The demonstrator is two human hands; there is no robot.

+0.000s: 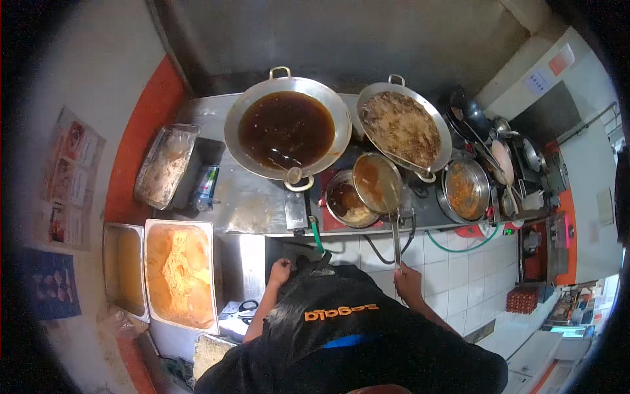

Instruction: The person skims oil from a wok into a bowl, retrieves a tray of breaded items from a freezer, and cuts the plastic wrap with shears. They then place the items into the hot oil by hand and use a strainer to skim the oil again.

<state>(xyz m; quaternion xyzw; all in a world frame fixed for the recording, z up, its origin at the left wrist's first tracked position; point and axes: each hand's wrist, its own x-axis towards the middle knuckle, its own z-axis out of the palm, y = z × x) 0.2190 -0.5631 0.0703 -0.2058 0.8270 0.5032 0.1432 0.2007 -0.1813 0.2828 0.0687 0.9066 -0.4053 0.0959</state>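
Observation:
My right hand (pixel 408 284) is closed round the long handle of a round, fine-mesh strainer (pixel 377 184). The strainer's head is over a metal pot (pixel 340 209) with dark liquid and pale bits inside, partly covering it. Behind the strainer, a big wok (pixel 401 125) holds bubbling oil crowded with brown frying pieces. My left hand (pixel 281 270) is curled closed beside my black apron, near the counter's front edge; whatever its fingers may hold is hidden. Beyond it stands a second wide wok (pixel 286 125) of dark oil, with a ladle (pixel 294 175) lying on its near rim.
On the left are a tray of orange-tan flour (pixel 178 276), a tray of yellowish liquid (pixel 125 269) and a floury metal pan (pixel 167 167). To the right sits a strainer bowl of orange crumbs (pixel 466 189). A green hose (pixel 317 235) hangs at the counter edge.

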